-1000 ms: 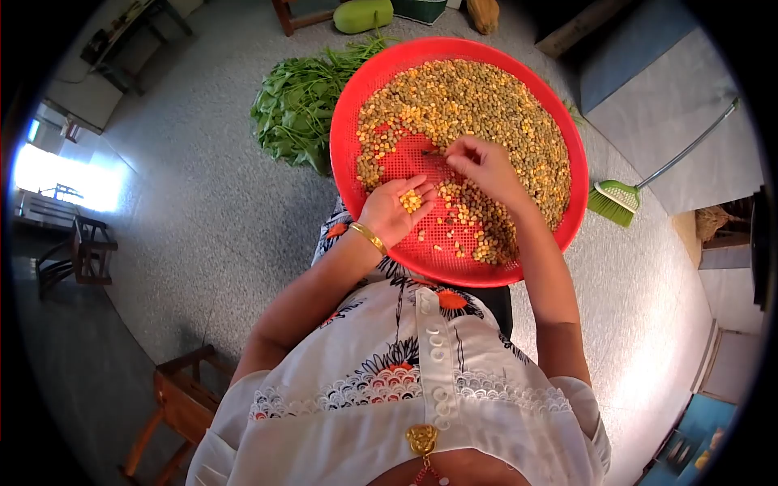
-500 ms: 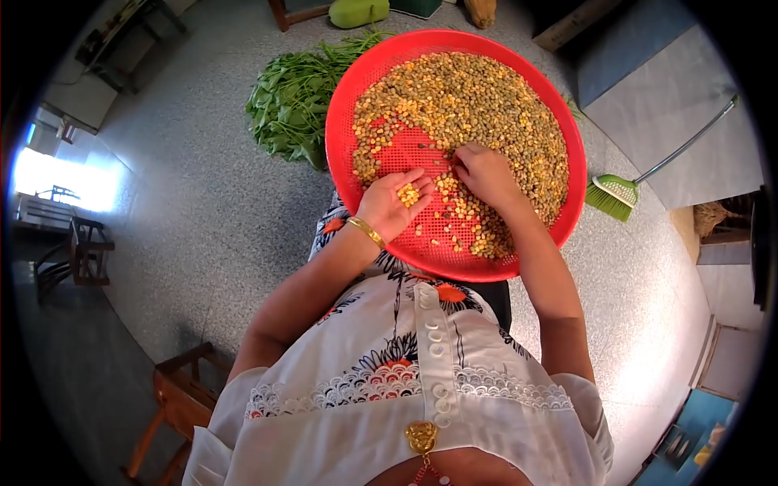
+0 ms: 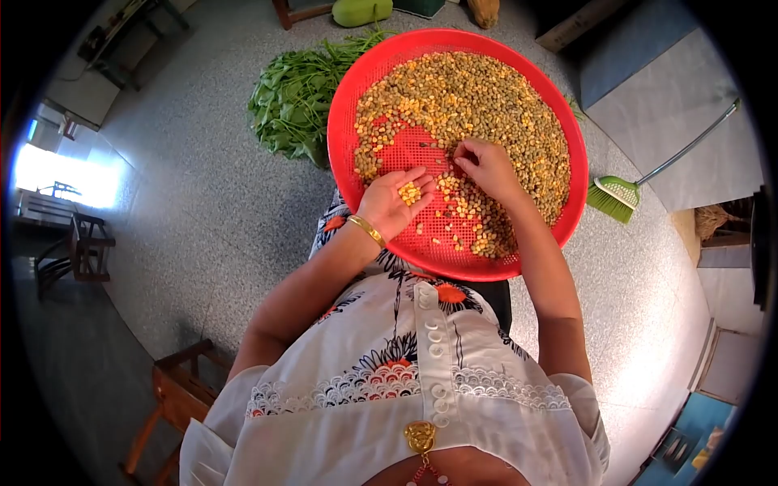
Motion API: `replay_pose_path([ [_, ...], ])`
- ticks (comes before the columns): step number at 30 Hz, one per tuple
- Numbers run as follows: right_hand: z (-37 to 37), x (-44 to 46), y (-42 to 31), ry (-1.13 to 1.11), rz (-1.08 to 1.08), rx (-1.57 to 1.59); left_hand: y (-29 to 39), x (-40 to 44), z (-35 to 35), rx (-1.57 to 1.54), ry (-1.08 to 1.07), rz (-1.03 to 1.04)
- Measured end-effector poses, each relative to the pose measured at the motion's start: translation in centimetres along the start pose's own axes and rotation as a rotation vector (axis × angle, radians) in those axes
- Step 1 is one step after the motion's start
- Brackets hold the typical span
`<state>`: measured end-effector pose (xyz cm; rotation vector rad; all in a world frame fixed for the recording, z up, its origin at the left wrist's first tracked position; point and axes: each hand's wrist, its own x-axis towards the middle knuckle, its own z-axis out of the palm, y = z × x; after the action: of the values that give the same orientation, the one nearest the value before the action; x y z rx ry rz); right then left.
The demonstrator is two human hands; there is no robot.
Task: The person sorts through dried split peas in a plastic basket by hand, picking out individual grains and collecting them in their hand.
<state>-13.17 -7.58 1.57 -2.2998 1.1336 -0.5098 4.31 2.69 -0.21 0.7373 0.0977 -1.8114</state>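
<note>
A round red mesh tray (image 3: 344, 174) rests over my lap, spread with mixed yellow and brownish-green kernels (image 3: 478, 89). My left hand (image 3: 391, 204) lies palm up over its near left part, cupping a small heap of yellow kernels (image 3: 410, 193). To its right, my right hand (image 3: 489, 168) is just above the kernels, thumb and fingertips pinched together. Whatever sits in that pinch is too small or hidden to make out. Between the hands, red mesh shows with scattered kernels and a few dark pieces on it.
Leafy green stems (image 3: 296, 105) lie on the floor left of the tray. A green gourd (image 3: 361, 11) and an orange-brown gourd (image 3: 484, 12) are beyond it. On the right stands a green broom (image 3: 616, 194). A wooden chair (image 3: 182, 389) is at lower left.
My right hand has lifted slightly off the kernels, its fingers now pinched. The left hand keeps its place with the yellow kernels.
</note>
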Motion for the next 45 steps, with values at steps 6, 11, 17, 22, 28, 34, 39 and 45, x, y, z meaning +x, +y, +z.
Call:
replay_pose_path([
  [6, 1.2, -0.4, -0.2, 0.006, -0.094, -0.33, 0.0, -0.3, 0.3, -0.038, 0.018, -0.012],
  [11, 1.3, -0.2, -0.8, -0.004, -0.099, -0.401, 0.0, 0.1, -0.3, -0.034, -0.028, -0.003],
  [17, -0.1, -0.3, -2.9, -0.091, 0.051, 0.186, 0.0, -0.2, -0.1, -0.015, 0.0, -0.02],
  [22, -0.8, 0.0, -2.7, -0.011, -0.056, 0.304, 0.0, 0.2, -0.7, -0.023, -0.054, -0.031],
  [28, -1.8, -0.9, 0.0, -0.14, -0.051, -0.007, 0.0, -0.1, -0.3, -0.037, -0.039, -0.018],
  [34, 0.2, -0.9, 0.2, -0.197, -0.075, -0.108, 0.1, 0.1, -0.3, -0.025, -0.013, -0.02],
  [39, 0.6, -1.4, -0.3, -0.127, -0.089, -0.417, -0.1, 0.0, -0.2, -0.029, -0.011, -0.01],
  [45, -0.8, -0.9, -1.6, -0.093, 0.078, 0.047, 0.1, -0.1, -0.1, 0.009, -0.007, 0.0],
])
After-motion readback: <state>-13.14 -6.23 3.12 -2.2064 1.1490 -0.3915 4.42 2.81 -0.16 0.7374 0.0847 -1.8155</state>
